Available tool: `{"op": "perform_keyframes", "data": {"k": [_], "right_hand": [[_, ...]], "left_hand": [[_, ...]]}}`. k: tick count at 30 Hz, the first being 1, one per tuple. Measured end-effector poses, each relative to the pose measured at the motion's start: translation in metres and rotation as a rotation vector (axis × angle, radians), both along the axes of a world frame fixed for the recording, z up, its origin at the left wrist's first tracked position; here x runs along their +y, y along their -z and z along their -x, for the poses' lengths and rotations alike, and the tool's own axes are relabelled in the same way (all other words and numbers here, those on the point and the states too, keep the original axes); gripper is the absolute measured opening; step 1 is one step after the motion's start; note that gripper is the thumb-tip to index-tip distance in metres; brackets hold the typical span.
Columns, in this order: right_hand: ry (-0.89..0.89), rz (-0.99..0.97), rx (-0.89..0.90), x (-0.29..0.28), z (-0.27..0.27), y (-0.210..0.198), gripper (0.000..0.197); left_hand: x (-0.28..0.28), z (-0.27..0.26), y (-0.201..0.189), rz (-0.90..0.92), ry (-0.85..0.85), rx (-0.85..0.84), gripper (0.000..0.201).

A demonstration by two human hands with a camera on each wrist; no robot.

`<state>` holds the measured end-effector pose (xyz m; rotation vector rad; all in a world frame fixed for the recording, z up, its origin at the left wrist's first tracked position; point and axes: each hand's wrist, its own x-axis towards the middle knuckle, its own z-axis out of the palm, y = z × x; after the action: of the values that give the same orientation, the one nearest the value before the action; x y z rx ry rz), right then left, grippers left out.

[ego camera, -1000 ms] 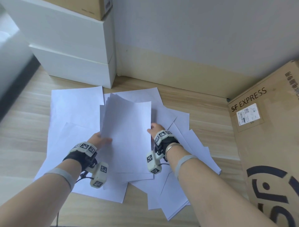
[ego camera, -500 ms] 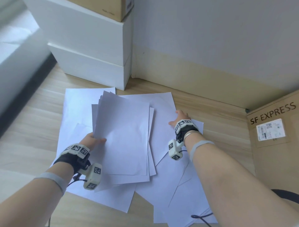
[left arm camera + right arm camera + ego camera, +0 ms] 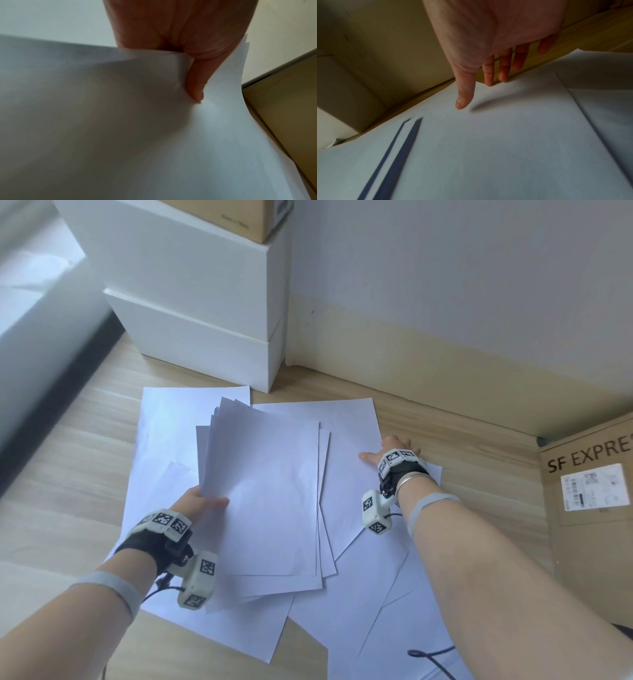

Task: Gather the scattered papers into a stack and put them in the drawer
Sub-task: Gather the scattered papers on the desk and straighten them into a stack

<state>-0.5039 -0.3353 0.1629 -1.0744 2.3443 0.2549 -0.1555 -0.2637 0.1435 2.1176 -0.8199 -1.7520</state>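
White sheets lie scattered on the wooden floor (image 3: 78, 474). My left hand (image 3: 200, 503) pinches the lower left edge of a fanned stack of papers (image 3: 263, 494), thumb on top; the left wrist view shows the thumb (image 3: 195, 81) pressed on the stack (image 3: 223, 135). My right hand (image 3: 390, 448) reaches over the right edge of a loose sheet (image 3: 349, 446) with straight, spread fingers (image 3: 488, 73) just above the sheet (image 3: 505, 135). More loose papers (image 3: 359, 611) lie below and to the right. A white drawer unit (image 3: 205, 344) stands at the back left, closed.
A cardboard box (image 3: 233, 213) sits on top of the white unit. A large SF Express carton (image 3: 589, 508) stands at the right. The wall and skirting (image 3: 428, 364) run along the back. A black cable (image 3: 428, 654) lies on the lower right papers.
My right hand let go of the stack's right edge and moved right and away to a loose sheet near the wall. The left hand keeps its hold on the stack.
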Motion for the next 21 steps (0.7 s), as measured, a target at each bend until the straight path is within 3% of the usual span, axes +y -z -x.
{"op": "perform_keyframes", "data": {"k": [4, 12, 16, 21], "right_hand": [[-0.024, 0.005, -0.017, 0.005, -0.001, 0.000, 0.082], [-0.036, -0.035, -0.080, 0.013, 0.001, -0.008, 0.085], [-0.053, -0.001, -0.077, 0.015, 0.005, -0.015, 0.073], [-0.072, 0.078, -0.081, 0.019, 0.016, -0.031, 0.040]], "left_hand": [[0.000, 0.001, 0.001, 0.008, 0.001, -0.003, 0.032], [0.001, 0.004, 0.002, 0.011, 0.000, -0.001, 0.021], [0.001, 0.004, -0.001, 0.019, 0.021, -0.014, 0.028], [0.001, 0.005, -0.005, 0.028, 0.044, -0.024, 0.034]]}}
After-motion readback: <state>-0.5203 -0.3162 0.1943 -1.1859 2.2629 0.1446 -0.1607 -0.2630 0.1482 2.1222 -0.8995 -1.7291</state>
